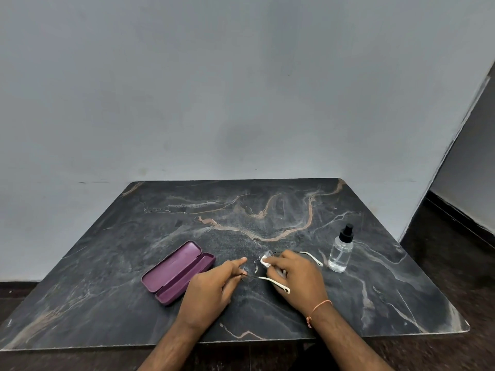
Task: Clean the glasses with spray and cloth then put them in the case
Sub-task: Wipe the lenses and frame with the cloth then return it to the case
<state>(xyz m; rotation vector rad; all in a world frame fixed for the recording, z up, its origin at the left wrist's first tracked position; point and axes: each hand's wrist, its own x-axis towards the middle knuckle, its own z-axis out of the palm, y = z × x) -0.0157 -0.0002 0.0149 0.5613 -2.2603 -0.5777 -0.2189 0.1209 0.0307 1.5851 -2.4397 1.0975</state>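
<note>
Head: left hand (211,283) pinches glasses (250,269); right hand (297,277) presses cloth (266,259).

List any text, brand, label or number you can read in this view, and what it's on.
None can be read.
Spray bottle: clear, no label visible.
Purple case: lying open, plain inside, no lettering visible.
Glasses and white cloth: no marking that can be made out.

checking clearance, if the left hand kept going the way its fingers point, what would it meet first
Probably the cloth pinched in the right hand; the left hand, holding the glasses, points up-right toward it, though depth is unclear.
</note>
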